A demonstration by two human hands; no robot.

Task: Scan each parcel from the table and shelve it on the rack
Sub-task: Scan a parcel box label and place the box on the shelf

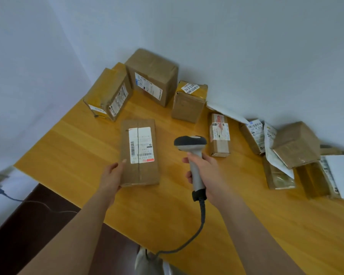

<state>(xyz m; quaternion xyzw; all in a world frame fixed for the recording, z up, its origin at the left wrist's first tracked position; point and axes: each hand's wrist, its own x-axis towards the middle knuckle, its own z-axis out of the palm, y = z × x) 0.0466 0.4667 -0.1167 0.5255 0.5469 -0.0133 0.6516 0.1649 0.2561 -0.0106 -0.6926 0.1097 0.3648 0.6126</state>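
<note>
A flat brown cardboard parcel with a white barcode label on top lies on the wooden table. My left hand grips its near left edge, thumb on top. My right hand grips the handle of a grey and white barcode scanner, held just right of the parcel with its dark head up. The scanner's cable hangs off the table's front edge. No rack is in view.
Several more parcels stand along the wall: a yellow-taped box, a large brown box, a small box, a narrow box, and a pile of boxes and mailers at the right. Dark floor lies left of the table.
</note>
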